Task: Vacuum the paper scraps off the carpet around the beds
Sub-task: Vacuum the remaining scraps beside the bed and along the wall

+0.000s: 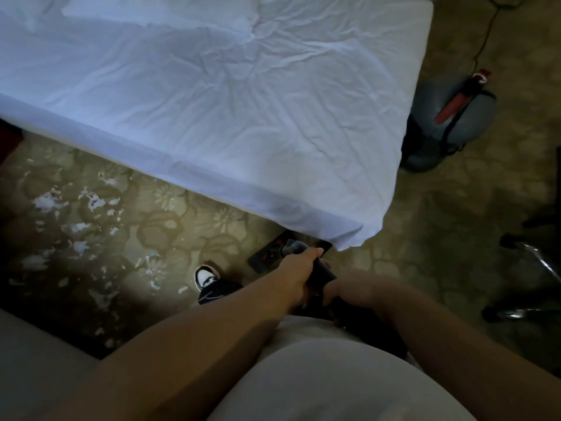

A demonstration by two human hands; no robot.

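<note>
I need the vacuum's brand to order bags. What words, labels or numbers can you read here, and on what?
No text can be read.
Red strip on the grey vacuum canister: any marking too blurred to read.
Red tag at its top: white mark, blurred.
Floor head: red marks, too small and dark.
Shoe: white pattern, no letters visible.

paper scraps point(82, 208) on carpet point(194, 220) left of bed point(212, 101) | vacuum canister point(449, 123) right
</note>
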